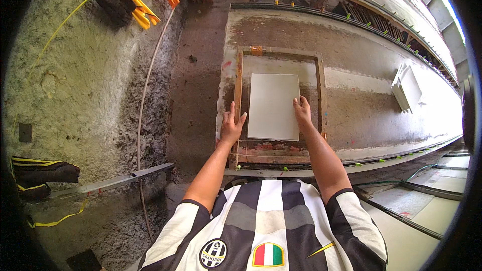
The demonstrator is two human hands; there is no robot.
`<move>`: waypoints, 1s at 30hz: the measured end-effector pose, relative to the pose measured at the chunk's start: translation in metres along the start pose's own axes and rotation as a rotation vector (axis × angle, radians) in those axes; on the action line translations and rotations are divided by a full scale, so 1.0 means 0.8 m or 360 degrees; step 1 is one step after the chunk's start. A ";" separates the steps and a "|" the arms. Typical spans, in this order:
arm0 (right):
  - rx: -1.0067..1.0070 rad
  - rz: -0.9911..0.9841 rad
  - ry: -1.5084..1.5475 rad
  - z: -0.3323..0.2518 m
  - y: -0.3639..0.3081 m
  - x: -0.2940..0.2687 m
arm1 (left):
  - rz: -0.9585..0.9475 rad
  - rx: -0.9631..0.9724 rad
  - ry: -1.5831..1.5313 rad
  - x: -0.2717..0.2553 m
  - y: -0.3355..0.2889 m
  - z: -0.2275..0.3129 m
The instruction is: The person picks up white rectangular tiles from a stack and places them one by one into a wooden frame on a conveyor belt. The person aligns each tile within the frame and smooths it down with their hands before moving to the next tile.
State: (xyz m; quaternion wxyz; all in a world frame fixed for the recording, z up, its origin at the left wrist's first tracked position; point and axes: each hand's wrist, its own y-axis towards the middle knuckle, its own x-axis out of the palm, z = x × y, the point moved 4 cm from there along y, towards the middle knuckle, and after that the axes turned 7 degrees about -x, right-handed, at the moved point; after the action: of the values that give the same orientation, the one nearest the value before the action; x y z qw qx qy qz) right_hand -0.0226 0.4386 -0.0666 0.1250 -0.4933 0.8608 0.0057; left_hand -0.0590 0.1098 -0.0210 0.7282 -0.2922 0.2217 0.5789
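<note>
A blank white rectangular sheet [274, 108] lies inside a wooden screen frame [322, 78], with one long side toward each of my hands. My right hand [303, 113] is at the sheet's right edge, its thumb on the edge and its fingers closed beside it. At the frame's left side rail, my left hand [231, 128] has its fingers extended and its thumb spread toward the sheet. A small gap separates that thumb from the sheet's left edge. Orange-brown tape [256, 50] wraps part of the frame's far rail.
The frame rests on a long stained table [351, 115] with small green clips [381, 160] along its edges. Farther right stands a fanned stack of white sheets [406, 88]. Clothes [125, 0] hang on the rough wall at left, and a metal bar [115, 180] juts out below.
</note>
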 end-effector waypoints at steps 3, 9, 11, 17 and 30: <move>0.0028 -0.0024 -0.0013 0.007 -0.001 0.006 | -0.0057 -0.0023 -0.0018 -0.002 -0.003 0.002; 0.0119 -0.0031 -0.0174 0.002 -0.007 0.011 | -0.0032 0.0011 0.0051 -0.002 -0.002 0.000; 0.0056 -0.0017 -0.0269 0.006 -0.006 0.008 | -0.0041 0.0005 0.0069 -0.001 -0.003 0.003; 0.0101 -0.0032 -0.0603 -0.040 -0.025 0.011 | -0.0070 -0.0004 0.0124 -0.002 -0.003 0.002; -0.0058 0.0016 -0.1110 -0.052 -0.043 0.014 | -0.0020 0.0051 0.0075 0.002 -0.001 0.001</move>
State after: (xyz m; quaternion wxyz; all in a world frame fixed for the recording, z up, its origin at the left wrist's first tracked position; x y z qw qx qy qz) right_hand -0.0076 0.4061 -0.0245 0.4026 -0.4596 0.7685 0.1899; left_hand -0.0577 0.1113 -0.0209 0.7311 -0.2953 0.2460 0.5637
